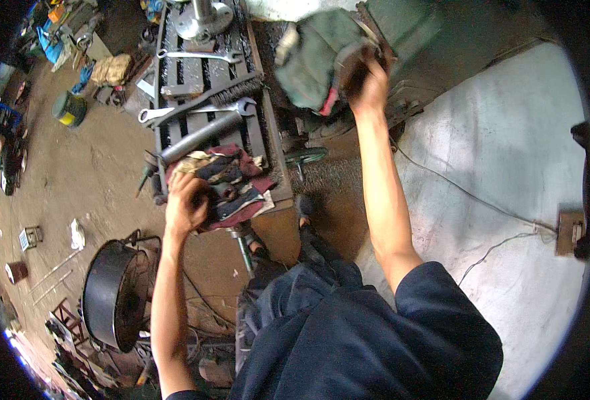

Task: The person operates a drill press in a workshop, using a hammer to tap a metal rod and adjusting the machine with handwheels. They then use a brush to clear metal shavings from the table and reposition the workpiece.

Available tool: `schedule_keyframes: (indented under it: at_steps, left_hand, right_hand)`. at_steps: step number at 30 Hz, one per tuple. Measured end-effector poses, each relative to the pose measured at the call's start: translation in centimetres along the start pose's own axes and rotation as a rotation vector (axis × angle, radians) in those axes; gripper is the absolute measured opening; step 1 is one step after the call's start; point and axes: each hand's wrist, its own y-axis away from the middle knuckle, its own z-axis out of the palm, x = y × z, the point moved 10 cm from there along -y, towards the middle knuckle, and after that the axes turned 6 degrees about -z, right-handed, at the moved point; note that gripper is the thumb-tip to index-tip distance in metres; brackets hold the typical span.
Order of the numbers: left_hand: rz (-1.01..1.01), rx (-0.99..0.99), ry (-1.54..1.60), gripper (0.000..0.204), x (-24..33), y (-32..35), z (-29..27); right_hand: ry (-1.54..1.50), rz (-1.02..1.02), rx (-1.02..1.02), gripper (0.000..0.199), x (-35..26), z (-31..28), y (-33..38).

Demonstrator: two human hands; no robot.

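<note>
My left hand is at the near end of a slatted metal bench, its fingers curled at the edge of a heap of maroon, dark and cream rags. A dark patch shows beside its palm; whether that is a held part or shadow is unclear. Among the rags lies a small dark round part. Out to the right, my right hand has its fingers bent round something dark and blurred. That hand is at the right side of a grey-green machine housing with a red piece low on it.
On the slatted bench lie a metal bar, two combination spanners and a flanged metal part. A black drum stands on the floor at left. Cables run along the pale right-hand surface to a box.
</note>
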Motion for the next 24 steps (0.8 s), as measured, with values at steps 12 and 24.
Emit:
schedule_keyframes:
  at_steps: [12,24]
  left_hand:
    - [-0.08,0.091,-0.158,0.021,0.7,-1.6,0.8]
    - [-0.216,-0.043,-0.267,0.04,-5.3,3.9,0.1]
  right_hand:
    - [-0.202,0.671,0.773,0.05,13.1,-46.6,19.4]
    - [0.222,0.932,0.497,0.04,29.1,-45.8,26.3]
